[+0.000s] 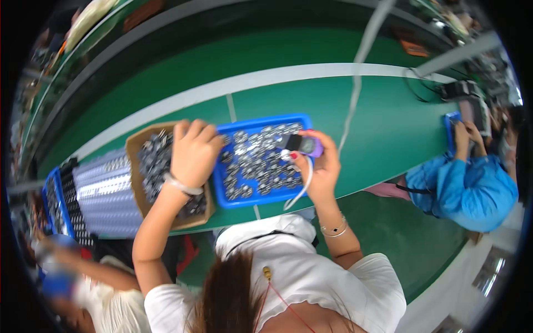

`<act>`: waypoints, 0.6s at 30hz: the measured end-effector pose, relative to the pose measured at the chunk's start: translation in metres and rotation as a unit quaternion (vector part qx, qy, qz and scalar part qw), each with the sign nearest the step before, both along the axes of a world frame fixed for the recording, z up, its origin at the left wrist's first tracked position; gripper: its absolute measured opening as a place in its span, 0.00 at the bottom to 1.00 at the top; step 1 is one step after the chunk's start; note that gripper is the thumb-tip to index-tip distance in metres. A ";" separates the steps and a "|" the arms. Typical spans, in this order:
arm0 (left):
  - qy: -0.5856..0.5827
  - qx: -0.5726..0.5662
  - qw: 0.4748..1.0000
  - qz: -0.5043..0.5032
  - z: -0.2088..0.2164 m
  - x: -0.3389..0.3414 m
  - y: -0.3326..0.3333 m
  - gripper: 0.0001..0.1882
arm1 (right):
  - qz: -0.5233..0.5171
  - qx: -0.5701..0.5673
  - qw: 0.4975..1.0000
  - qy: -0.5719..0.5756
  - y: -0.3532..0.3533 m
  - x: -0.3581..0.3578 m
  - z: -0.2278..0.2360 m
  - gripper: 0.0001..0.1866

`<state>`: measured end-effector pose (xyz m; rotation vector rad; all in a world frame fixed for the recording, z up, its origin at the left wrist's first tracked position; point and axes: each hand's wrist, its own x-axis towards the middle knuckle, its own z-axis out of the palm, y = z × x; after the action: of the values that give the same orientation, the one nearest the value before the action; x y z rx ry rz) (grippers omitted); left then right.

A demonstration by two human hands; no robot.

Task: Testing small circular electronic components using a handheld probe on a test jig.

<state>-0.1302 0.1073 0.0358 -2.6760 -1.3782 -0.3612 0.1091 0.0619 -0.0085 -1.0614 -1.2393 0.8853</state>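
Note:
My left hand is over the right side of an open cardboard box, close to the left rim of a blue tray. Its fingers curl downward with the tips hidden, so what they hold does not show. Small dark metallic parts fill the box. Shiny round metal parts are spread over the tray. Above the tray's right side, my right hand grips a small purple handheld device with a dark face, between thumb and fingers. A white cord hangs in a loop below it.
Left of the box lie stacked clear plastic trays, with another blue tray beyond. A pale cable hangs over the green table. A person in blue works at the right; another person sits at the lower left.

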 end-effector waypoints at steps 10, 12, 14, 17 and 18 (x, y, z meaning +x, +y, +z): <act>-0.062 -0.142 0.988 -0.021 0.020 0.037 -0.037 0.39 | -0.114 0.004 0.989 -0.093 -0.012 0.064 -0.018 0.24; -0.039 -0.187 0.980 -0.061 0.016 0.052 -0.063 0.49 | -0.135 0.000 0.987 -0.089 -0.006 0.066 -0.022 0.24; -0.013 -0.206 0.977 -0.060 0.005 0.060 -0.075 0.52 | -0.134 -0.003 0.989 -0.056 0.004 0.066 -0.021 0.24; -0.004 -0.179 0.984 0.021 -0.013 0.069 -0.075 0.57 | -0.146 0.004 0.989 -0.019 0.020 0.071 -0.017 0.24; -0.010 -0.199 0.979 0.044 -0.013 0.070 -0.073 0.58 | -0.160 -0.016 0.985 0.057 0.028 0.074 -0.016 0.22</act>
<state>-0.0602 0.0338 0.0231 -2.9061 -1.7287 -0.1103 0.1827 0.0900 -0.0241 -1.1787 -0.9290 0.7081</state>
